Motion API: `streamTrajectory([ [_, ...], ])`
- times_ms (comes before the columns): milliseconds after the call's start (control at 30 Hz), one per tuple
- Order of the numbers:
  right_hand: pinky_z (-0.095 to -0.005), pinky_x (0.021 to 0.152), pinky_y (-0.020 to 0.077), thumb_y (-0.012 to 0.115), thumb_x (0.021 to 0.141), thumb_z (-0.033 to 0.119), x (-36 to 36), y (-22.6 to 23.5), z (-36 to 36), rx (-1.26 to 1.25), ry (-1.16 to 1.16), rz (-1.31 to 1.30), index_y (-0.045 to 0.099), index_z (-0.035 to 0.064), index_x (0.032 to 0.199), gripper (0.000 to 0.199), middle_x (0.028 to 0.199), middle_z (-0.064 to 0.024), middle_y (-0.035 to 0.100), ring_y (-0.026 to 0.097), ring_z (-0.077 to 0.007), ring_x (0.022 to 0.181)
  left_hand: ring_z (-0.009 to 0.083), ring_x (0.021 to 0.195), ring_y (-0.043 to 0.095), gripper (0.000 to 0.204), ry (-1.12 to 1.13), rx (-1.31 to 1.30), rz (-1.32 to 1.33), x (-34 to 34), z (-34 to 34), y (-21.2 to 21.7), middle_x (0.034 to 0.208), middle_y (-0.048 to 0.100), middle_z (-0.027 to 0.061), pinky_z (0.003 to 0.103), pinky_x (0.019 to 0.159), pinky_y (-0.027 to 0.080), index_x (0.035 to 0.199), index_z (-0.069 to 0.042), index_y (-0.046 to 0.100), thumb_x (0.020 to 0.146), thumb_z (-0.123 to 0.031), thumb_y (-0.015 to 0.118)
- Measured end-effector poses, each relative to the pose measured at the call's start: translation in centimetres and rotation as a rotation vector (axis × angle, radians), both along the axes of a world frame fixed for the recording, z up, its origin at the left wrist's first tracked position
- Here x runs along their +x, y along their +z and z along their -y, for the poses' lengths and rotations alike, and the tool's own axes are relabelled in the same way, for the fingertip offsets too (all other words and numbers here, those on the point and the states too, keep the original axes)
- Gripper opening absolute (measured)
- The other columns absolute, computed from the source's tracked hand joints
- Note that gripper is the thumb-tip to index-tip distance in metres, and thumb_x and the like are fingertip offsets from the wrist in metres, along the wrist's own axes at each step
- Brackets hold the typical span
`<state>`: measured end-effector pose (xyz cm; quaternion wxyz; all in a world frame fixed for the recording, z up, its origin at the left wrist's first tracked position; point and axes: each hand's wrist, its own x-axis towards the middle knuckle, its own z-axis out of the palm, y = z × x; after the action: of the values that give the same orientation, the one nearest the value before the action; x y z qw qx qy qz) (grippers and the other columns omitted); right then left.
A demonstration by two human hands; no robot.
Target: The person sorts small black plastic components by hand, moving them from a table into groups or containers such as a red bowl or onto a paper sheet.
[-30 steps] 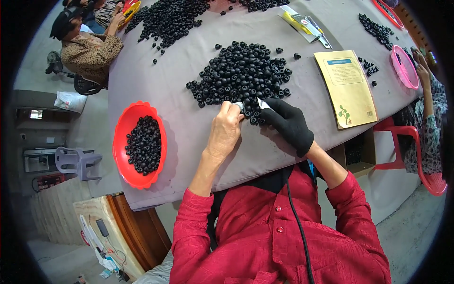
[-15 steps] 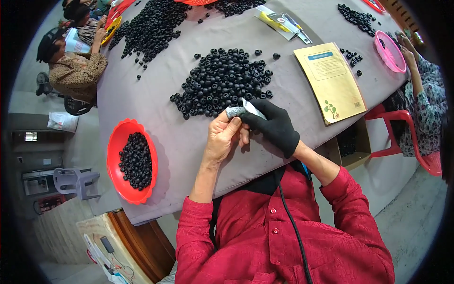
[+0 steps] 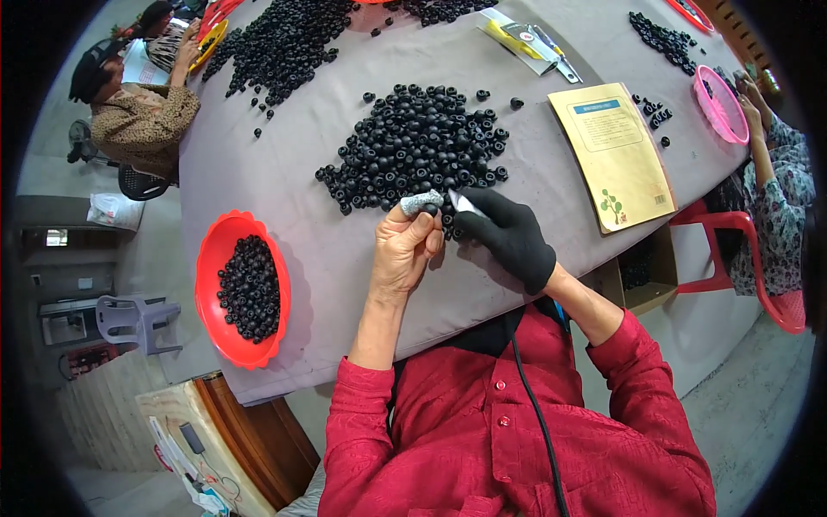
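**A:** so what's each hand up to?

**B:** left hand (image 3: pixel 405 250) has its grip closed on a small black ring (image 3: pixel 429 231), thumb wrapped in grey tape. Right hand (image 3: pixel 510 234), in a black glove, pinches a little blade (image 3: pixel 462 202) right beside it.

**A:** and where's that?

**B:** just at the near edge of the pile of black rings (image 3: pixel 415 146) on the grey surface (image 3: pixel 327 250). Red bowl (image 3: pixel 207 284) of rings sits off left.

Bare cloth beside red bowl (image 3: pixel 209 293) (bead pile (image 3: pixel 413 146) blocks ahead).
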<state>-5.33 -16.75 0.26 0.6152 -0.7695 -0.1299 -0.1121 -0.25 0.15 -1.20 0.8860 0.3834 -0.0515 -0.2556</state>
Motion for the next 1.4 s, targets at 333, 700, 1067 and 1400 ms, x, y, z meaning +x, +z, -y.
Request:
streamTrajectory([
  [333, -0.0275, 0.067, 0.0511, 0.059, 0.087, 0.017, -0.2, 1.6, -1.0, 0.154, 0.093, -0.344, 0.054, 0.0030, 0.118, 0.035, 0.089, -0.0112, 0.065, 0.063, -0.0118, 0.078, 0.0089, 0.056, 0.051, 0.018, 0.008, -0.003, -0.010, 0.0, 0.0, 0.0, 0.073, 0.060, 0.0036, 0.020, 0.051, 0.042, 0.103, -0.001, 0.060, 0.086, -0.007, 0.058],
  [700, -0.0284, 0.066, 0.0508, 0.059, 0.086, 0.015, -0.1, 1.5, -1.0, 0.061, 0.079, -0.237, 0.054, 0.0037, 0.117, 0.034, 0.089, -0.0136, 0.064, 0.064, -0.0155, 0.076, 0.0085, 0.055, 0.052, 0.016, 0.006, -0.010, 0.005, 0.0, -0.2, 0.0, 0.074, 0.060, 0.0041, 0.019, 0.048, 0.042, 0.101, 0.000, 0.060, 0.087, -0.006, 0.058],
  [1067, -0.0303, 0.070, 0.0495, 0.060, 0.084, 0.016, 0.0, 1.4, -0.9, 0.064, 0.075, -0.326, 0.055, 0.0049, 0.117, 0.035, 0.091, -0.0146, 0.064, 0.064, -0.0200, 0.080, 0.0088, 0.055, 0.051, 0.019, 0.013, -0.001, -0.015, 0.0, -0.3, 0.0, 0.075, 0.060, 0.0041, 0.019, 0.049, 0.041, 0.103, 0.000, 0.060, 0.086, -0.008, 0.059],
  [1400, -0.0286, 0.069, 0.0494, 0.055, 0.089, 0.016, 0.3, 1.5, -0.6, -0.127, 0.129, -0.123, 0.054, 0.0016, 0.117, 0.032, 0.084, -0.0108, 0.066, 0.063, -0.0137, 0.078, 0.0080, 0.054, 0.050, 0.018, 0.002, 0.017, -0.012, -0.1, -0.5, 0.0, 0.073, 0.059, 0.0039, 0.019, 0.048, 0.040, 0.099, 0.001, 0.060, 0.085, -0.010, 0.061],
])
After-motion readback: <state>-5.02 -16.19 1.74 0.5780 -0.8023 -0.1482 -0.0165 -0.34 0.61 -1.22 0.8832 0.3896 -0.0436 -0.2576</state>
